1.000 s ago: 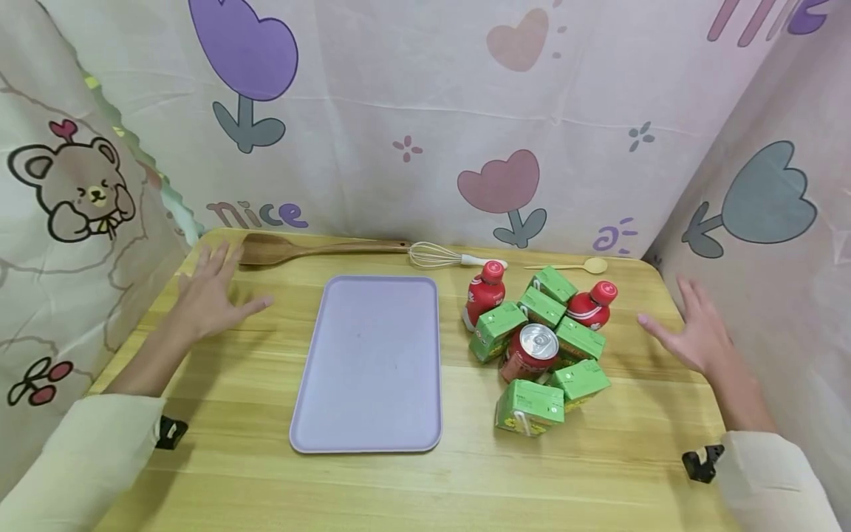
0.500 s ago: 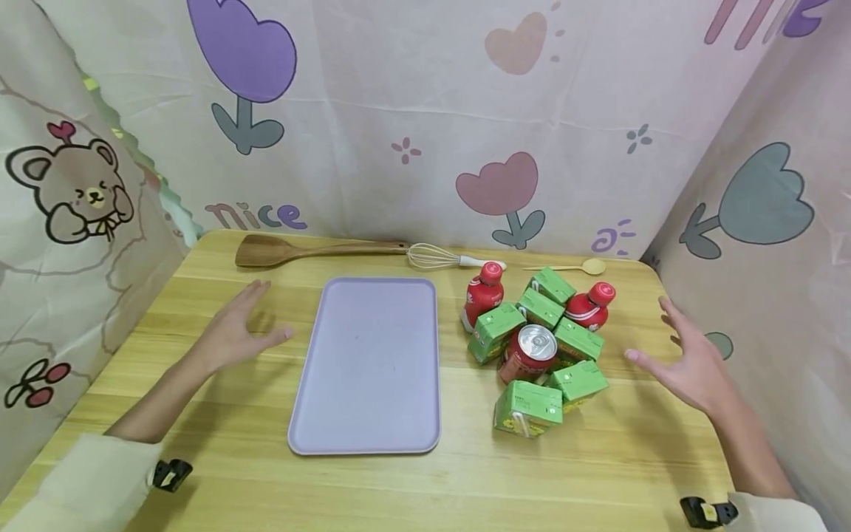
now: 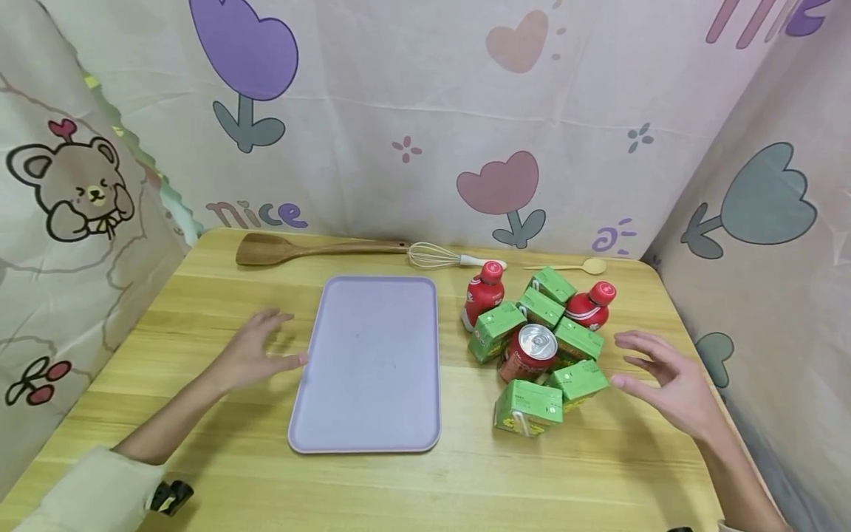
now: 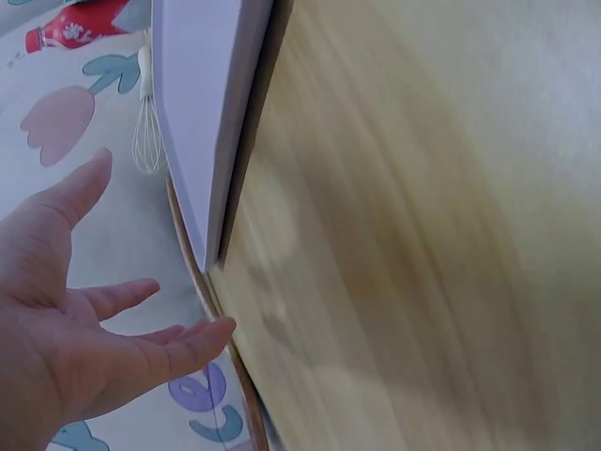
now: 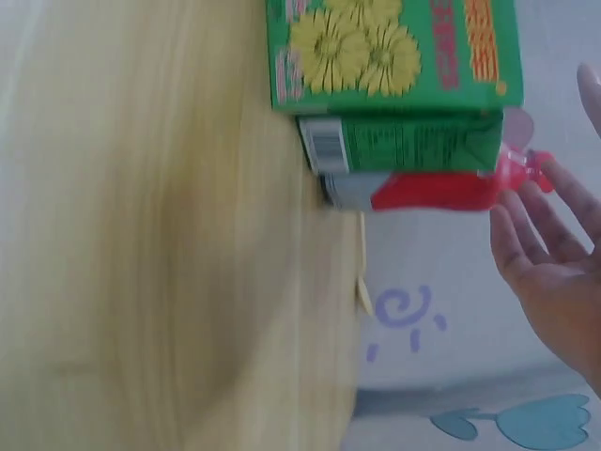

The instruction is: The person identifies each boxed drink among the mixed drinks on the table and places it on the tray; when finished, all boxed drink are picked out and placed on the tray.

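Observation:
In the head view my left hand (image 3: 255, 353) hovers at the left edge of the lilac tray (image 3: 368, 369), thumb pointing at its rim. It holds nothing, and its fingers are loosely bent. My right hand (image 3: 678, 384) hangs to the right of the drinks, also holding nothing. Nearest to it is a green drink carton (image 3: 580, 380). Several such cartons crowd round a red can (image 3: 528, 352). One red bottle (image 3: 484, 294) stands at the group's back left, another red bottle (image 3: 590, 307) at its back right. The right wrist view shows a carton (image 5: 394, 47) close up, apart from the fingers.
Along the table's back edge lie a wooden spatula (image 3: 266, 250), a whisk (image 3: 435, 256) and a small yellow spoon (image 3: 594, 267). A printed curtain (image 3: 399, 74) encloses the wooden table (image 3: 399, 491) at the back and sides.
Both hands have come inward and nearer the front of the table, the left from beside the spatula to the tray's edge, the right towards the cartons. The objects have not moved.

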The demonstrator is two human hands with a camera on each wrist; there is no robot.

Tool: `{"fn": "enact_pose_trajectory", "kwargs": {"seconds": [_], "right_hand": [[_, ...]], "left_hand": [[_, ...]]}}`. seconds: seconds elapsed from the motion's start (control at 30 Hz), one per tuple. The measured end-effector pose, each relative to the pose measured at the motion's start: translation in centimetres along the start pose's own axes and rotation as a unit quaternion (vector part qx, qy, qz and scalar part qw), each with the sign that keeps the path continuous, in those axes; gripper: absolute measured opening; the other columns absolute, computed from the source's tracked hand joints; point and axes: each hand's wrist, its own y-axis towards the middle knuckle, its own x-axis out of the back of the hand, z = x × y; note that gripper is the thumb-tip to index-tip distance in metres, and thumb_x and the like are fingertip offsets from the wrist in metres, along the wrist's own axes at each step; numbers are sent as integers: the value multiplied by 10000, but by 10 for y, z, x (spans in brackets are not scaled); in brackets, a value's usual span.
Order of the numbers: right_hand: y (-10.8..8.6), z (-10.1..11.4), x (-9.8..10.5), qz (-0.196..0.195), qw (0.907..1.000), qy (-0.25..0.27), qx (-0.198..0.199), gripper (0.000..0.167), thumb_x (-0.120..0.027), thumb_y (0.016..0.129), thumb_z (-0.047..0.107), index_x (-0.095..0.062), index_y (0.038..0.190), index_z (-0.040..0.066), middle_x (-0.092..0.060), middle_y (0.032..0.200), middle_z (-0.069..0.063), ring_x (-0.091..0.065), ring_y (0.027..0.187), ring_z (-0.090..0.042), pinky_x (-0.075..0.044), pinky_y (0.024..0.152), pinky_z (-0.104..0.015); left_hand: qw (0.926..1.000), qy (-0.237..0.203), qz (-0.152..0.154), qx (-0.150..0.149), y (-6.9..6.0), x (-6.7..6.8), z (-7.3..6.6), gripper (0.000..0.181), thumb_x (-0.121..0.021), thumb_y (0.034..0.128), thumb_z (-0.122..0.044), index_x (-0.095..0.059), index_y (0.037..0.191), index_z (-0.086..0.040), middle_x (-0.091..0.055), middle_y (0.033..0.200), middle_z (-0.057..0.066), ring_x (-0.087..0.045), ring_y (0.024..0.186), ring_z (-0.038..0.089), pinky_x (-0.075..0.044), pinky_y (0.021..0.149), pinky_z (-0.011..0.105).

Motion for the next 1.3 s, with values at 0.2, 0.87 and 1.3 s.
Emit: {"fn": "enact_pose_trajectory", "kwargs": {"seconds": [0.2,0.87,1.3], "right_hand": [[-6,2,-8,446,9914,1217,163,484,-618,737,-239,-489,1202,-199,-611,1231,-36,-575,1144,-66,-462,936,-151],[-12,0,-24,266,9991,-296,-133,428,-757,687,-111,-644,1094,-43,-617,1152,7,-569,1074,31,-479,876,-118],[-18,1,-30,48,9989,-310,-342,458,-769,686,-95,-629,1120,-51,-587,1155,-39,-563,1060,22,-465,868,-89]], "left_hand": [[9988,-448,132,-158,-5,-10,-1,820,-753,767,-434,-425,1355,35,-382,1361,293,-499,1134,461,-528,837,503],[9965,-680,330,360,-25,-42,-19,475,-831,634,-71,-609,1050,-16,-553,943,122,-522,810,186,-436,621,222],[9957,-761,273,452,-26,-44,-20,394,-805,623,23,-623,971,-11,-538,805,66,-486,724,165,-417,554,206]]}}
